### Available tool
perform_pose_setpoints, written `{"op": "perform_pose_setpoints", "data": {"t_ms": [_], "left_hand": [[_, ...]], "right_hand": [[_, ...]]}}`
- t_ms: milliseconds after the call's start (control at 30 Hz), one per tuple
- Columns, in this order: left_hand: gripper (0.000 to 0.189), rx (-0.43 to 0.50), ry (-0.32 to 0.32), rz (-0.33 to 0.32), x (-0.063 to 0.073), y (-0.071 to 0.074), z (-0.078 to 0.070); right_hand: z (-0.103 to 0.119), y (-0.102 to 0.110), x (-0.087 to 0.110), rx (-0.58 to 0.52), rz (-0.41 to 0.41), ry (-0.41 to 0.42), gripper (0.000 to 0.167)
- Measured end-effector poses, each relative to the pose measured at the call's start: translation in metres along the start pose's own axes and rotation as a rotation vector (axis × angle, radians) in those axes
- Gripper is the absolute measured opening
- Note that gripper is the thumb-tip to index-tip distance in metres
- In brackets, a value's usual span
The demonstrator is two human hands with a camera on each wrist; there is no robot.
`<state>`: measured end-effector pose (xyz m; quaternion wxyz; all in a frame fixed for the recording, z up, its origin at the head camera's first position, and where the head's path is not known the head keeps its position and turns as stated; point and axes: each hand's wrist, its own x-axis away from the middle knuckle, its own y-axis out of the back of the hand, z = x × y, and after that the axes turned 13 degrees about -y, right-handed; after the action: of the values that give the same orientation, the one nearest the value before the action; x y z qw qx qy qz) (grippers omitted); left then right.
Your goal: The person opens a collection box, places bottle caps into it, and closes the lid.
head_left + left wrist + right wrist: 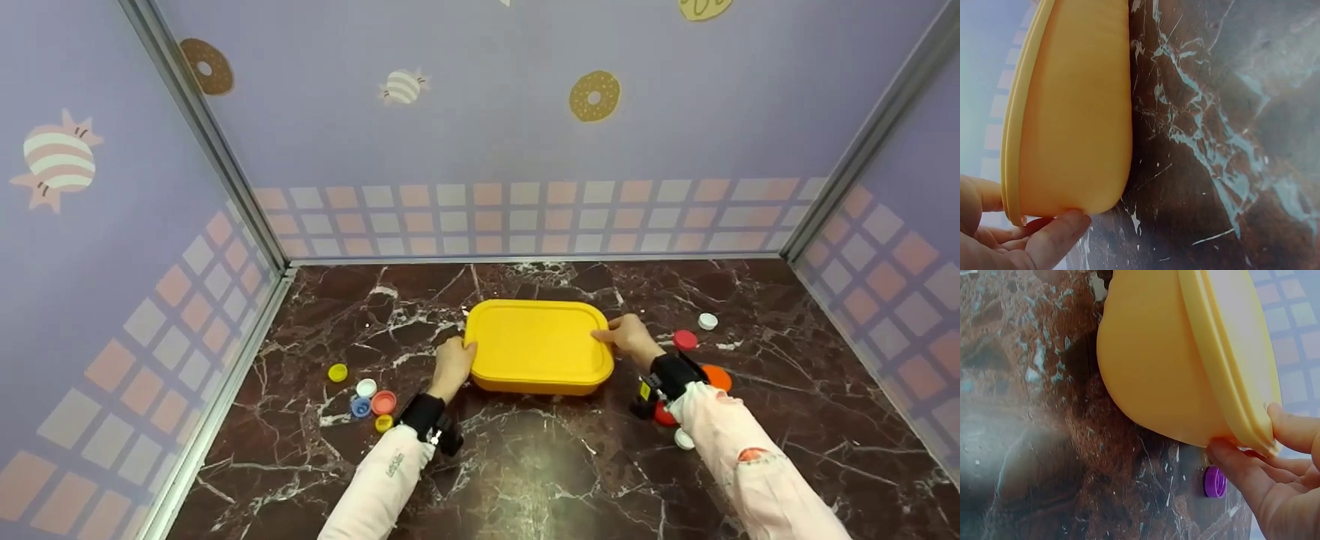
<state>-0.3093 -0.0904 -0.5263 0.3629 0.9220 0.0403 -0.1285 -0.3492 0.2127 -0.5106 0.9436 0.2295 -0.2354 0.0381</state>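
A yellow plastic food storage box [538,343] with its lid on stands on the dark marbled tabletop. At its left end my left hand [453,366] grips the side; in the left wrist view the fingers [1061,233] press the wall under the lid's rim. My right hand [631,336] pinches the right end. Its thumb [1293,430] lies on the lid, while the other fingers sit below the rim. What the box contains is hidden by the lid and opaque walls.
Several bottle caps lie left of the box, among them a blue cap [361,407] and a yellow cap [338,373]. More lie around the right forearm, including a red cap [685,340] and an orange cap [718,378]. A purple cap [1215,482] lies near my right hand. Patterned panels [525,135] enclose the table.
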Motion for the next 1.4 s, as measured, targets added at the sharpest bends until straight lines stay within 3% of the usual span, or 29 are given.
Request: {"op": "perform_pose_setpoints", "data": {"t_ms": [167, 300, 533, 667, 1000, 1200, 1400], "left_hand": [[0.018, 0.023, 0.036, 0.03, 0.008, 0.004, 0.001], [0.022, 0.05, 0.022, 0.05, 0.008, 0.003, 0.002], [0.032, 0.109, 0.007, 0.046, 0.006, 0.004, 0.007], [0.032, 0.155, -0.021, 0.049, 0.008, 0.007, 0.007], [0.029, 0.163, -0.028, 0.053, 0.022, 0.012, 0.005], [0.03, 0.157, -0.074, 0.104, 0.036, 0.016, 0.004], [0.028, 0.136, -0.107, 0.105, 0.047, 0.017, 0.001]], "right_hand": [[-0.003, -0.003, 0.0, -0.022, 0.038, 0.001, 0.027], [-0.005, 0.0, 0.001, 0.013, 0.018, 0.007, 0.031], [0.01, 0.002, 0.013, 0.343, -0.218, 0.133, 0.037], [0.016, -0.004, 0.017, 0.406, -0.204, 0.198, 0.033], [0.001, -0.01, 0.026, 0.332, -0.126, 0.25, 0.047], [-0.01, -0.009, 0.037, 0.323, -0.145, 0.264, 0.046], [-0.019, -0.01, 0.047, 0.315, -0.16, 0.308, 0.045]]}}
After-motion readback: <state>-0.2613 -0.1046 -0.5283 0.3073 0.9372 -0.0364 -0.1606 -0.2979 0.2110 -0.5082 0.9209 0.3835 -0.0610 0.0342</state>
